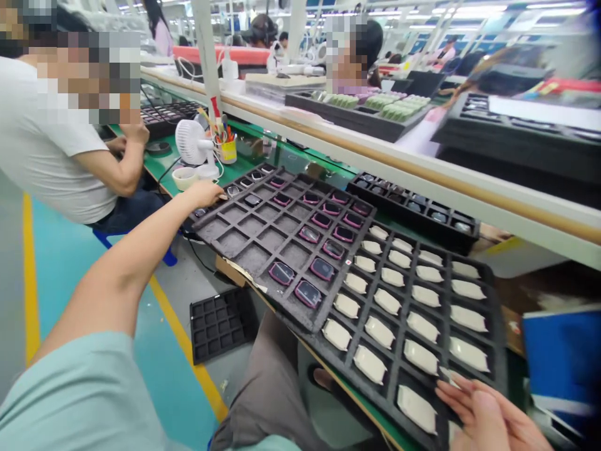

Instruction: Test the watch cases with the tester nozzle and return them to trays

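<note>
My left hand reaches to the far left end of a dark foam tray, its fingertips together beside a small dark-glass piece with a pale frame. What these fingers pinch, if anything, is too small to make out. Purple-rimmed rectangular watch-like cases fill part of the tray's pockets. At lower right, my right hand pinches a small thin pale piece. It is over the near edge of a second dark tray, where cream rounded-rectangular parts lie in rows.
A small white fan and a yellow-labelled tool cup stand on the green bench. Behind the trays is a black tray of dark pieces, below a white shelf. A black tray lies below the bench. A person sits at left.
</note>
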The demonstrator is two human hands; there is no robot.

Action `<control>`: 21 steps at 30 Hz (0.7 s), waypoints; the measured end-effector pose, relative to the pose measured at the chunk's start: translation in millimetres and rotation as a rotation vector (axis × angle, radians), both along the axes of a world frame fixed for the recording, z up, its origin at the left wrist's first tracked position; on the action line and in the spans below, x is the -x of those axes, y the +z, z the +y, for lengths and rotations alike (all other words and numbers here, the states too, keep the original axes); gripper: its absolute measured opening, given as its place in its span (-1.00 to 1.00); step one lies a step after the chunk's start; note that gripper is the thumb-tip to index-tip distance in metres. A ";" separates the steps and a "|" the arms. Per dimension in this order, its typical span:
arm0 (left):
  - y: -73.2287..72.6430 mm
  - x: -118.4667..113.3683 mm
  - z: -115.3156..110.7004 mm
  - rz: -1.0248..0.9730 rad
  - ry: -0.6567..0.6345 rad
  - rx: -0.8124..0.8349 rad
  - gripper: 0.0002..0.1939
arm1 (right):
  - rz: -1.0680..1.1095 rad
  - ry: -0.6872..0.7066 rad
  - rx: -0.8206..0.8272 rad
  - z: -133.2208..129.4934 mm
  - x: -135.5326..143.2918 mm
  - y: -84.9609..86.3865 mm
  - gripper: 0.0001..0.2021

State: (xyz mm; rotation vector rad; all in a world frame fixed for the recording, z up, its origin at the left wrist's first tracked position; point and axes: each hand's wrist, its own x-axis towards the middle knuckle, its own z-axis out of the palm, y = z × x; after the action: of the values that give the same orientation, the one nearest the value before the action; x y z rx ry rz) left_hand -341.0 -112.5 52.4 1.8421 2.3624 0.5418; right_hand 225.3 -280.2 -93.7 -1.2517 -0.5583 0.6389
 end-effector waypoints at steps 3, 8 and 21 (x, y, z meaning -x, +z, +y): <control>10.6 -38.1 -31.4 0.045 -0.009 -0.125 -0.74 | -0.085 -0.028 0.020 -6.6 11.8 12.7 -0.58; -25.7 -222.3 -111.5 -0.665 -0.321 -0.392 -0.68 | -0.164 -0.014 -0.060 -9.3 17.5 18.7 -0.61; -111.8 -430.7 -124.3 -1.178 -0.539 0.053 -0.71 | -0.183 0.008 -0.194 -4.8 6.7 11.0 -0.82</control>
State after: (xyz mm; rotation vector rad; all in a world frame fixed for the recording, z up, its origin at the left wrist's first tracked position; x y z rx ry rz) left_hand 89.7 -236.7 -59.4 1.3823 1.0627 1.0577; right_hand 218.6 -285.0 -82.7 -1.1307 -0.7596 0.4669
